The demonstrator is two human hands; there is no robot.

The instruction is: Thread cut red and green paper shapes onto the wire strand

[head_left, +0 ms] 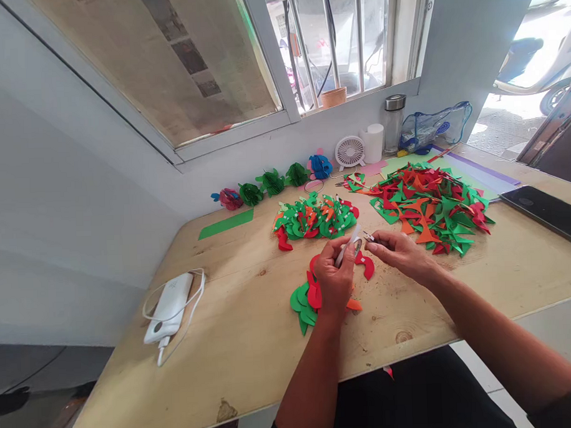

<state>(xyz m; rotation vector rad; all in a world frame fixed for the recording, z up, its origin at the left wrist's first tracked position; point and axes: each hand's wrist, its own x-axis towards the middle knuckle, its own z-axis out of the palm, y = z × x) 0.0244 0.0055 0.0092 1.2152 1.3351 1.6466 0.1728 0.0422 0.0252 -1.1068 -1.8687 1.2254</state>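
Note:
My left hand is closed on a roll of white tape, with a pale strip standing up from it. My right hand pinches a small pointed metal tool, mostly hidden by the fingers, close to the tape. Under and beside my left hand lie green paper cutouts and red ones. A curved red cutout with a small white patch rests between the hands. Beyond them is a heap of green, red and orange cutouts, several bearing white patches.
Paper scraps form a big pile at the right, near a black phone. A white power bank with a cable lies at the left. Folded paper figures, a small fan and a glass bottle line the wall.

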